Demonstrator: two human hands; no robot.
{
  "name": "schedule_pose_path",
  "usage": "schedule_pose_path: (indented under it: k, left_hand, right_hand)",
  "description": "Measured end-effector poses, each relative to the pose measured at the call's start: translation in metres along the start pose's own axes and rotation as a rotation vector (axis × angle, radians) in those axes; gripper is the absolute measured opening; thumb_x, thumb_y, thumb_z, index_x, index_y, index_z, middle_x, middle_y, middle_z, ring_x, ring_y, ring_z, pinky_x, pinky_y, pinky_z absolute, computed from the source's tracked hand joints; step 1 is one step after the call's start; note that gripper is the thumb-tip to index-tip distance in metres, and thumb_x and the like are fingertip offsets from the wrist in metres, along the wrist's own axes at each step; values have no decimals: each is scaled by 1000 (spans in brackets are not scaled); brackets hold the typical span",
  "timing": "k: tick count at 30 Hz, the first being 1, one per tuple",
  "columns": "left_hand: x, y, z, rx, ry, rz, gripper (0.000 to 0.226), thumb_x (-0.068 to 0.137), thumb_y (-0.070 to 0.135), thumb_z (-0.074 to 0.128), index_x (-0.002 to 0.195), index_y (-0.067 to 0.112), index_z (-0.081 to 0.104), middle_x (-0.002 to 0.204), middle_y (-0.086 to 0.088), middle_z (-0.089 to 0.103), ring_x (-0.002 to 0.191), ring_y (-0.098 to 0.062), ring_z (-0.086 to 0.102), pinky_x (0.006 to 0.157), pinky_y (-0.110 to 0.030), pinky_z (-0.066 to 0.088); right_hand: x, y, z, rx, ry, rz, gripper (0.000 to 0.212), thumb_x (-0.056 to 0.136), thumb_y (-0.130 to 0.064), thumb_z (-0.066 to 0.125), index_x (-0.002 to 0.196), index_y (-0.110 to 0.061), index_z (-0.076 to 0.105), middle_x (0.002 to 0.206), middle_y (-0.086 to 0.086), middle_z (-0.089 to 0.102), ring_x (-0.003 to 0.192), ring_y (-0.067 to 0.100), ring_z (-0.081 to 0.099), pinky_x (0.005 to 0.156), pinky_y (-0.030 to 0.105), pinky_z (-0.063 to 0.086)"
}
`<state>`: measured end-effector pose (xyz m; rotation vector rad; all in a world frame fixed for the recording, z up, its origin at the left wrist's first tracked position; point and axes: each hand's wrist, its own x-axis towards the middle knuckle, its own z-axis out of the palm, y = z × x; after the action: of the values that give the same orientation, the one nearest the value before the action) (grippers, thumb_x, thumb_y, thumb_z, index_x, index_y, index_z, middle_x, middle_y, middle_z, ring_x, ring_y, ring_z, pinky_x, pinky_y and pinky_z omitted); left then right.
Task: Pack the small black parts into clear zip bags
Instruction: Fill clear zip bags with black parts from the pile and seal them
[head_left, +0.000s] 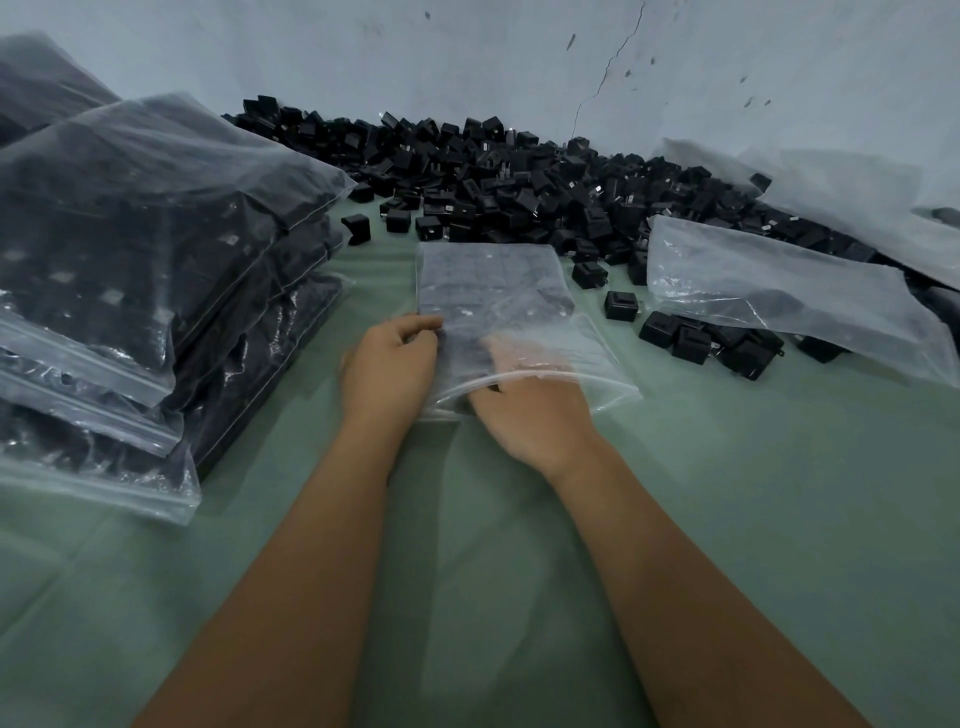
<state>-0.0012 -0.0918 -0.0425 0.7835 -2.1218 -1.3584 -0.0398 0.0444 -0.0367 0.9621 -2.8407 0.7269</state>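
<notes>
The bag (498, 306) being filled lies flat on the green surface (519, 571), mouth toward the person, with rows of black parts showing through the far half. The left hand (389, 369) pinches the bag's left edge, its fingers (423, 325) curled onto the plastic. The right hand (524, 410) reaches in through the open mouth; its fingers (506, 348) are under the plastic and blurred, so I cannot tell whether they are grasping a part or just pushing the rows along.

The main risk is the rows inside coming apart. If the right hand shoves too hard, or pulls out while dragging the top layer of plastic, parts could tip over and bunch up, and the bag would not lie flat like those in the stack of filled bags (130, 270) on the left. If the left pinch slips, the whole bag would likely slide away toward the pile of loose parts (519, 182) rather than take the push.

The zip strip near the wrist looks bowed open; a part left sitting near the mouth could stop it from sealing. Loose parts (623, 304) just beside the bag's right edge could also get caught under it. The empty bags (779, 291) on the right lie over more parts, well apart from the hands.
</notes>
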Motion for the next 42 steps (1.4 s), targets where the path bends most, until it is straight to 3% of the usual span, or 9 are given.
schedule_pose_path:
  k: [6,13,16,21,29,32,35,39,42]
  left_hand:
    - [-2,3,0,170,-24,156,39,87,33,47,119,37,68,132,10,61,126,-19,49,110,-41,36]
    - [0,0,1,203,-21,170,38,87,30,48,120,37,67,133,12,60,127,-17,48,111,-40,35]
    - [-1,-1,0,219,-18,178,40,86,32,47,120,37,67,133,12,60,127,-18,47,112,-38,33]
    - [-2,-1,0,191,-1,164,36,89,28,51,120,36,68,132,12,61,126,-17,49,112,-38,35]
    - [-2,0,1,281,1,198,38,92,27,49,126,35,64,136,10,58,129,-20,42,109,-32,29]
    - [-3,2,2,364,-43,268,40,97,34,46,136,35,54,152,6,42,142,-20,25,118,-39,19]
    - [-6,4,7,445,-159,420,44,102,38,39,145,35,42,160,10,24,149,-12,7,118,-39,8]
    - [-7,1,9,535,-291,432,46,103,41,31,148,34,37,159,14,25,149,-8,10,118,-39,11]
    - [-6,0,9,530,-294,424,44,104,40,31,147,35,38,159,15,25,148,-7,11,119,-41,12]
  right_hand:
    - [-3,1,3,35,1,-78,15,88,-39,45,96,-30,54,76,-11,57,81,14,55,73,32,40]
    - [-1,5,9,5,21,-79,30,90,-45,41,116,-36,54,93,-7,60,96,20,55,77,32,36]
    - [-2,5,10,8,-6,-73,24,92,-43,42,105,-32,58,75,-11,51,87,18,51,73,31,30]
    - [-3,7,7,49,26,-152,38,94,-42,41,132,-42,46,113,-3,63,107,21,54,93,37,42]
    - [1,11,12,-42,-13,-143,53,95,-44,40,146,-44,26,131,-6,55,117,20,49,98,31,35]
    - [2,11,11,-86,-24,-156,45,94,-41,39,139,-36,39,132,-4,54,119,22,48,101,37,37]
    - [1,7,8,-107,23,-184,28,89,-28,41,112,-24,56,113,1,61,104,26,53,88,36,41]
    - [-7,2,6,-296,70,-234,55,83,-32,16,117,-15,56,116,7,60,105,27,52,90,35,37]
    - [-15,4,1,-273,106,-235,35,90,-31,34,106,-17,61,103,4,64,98,24,55,86,37,40]
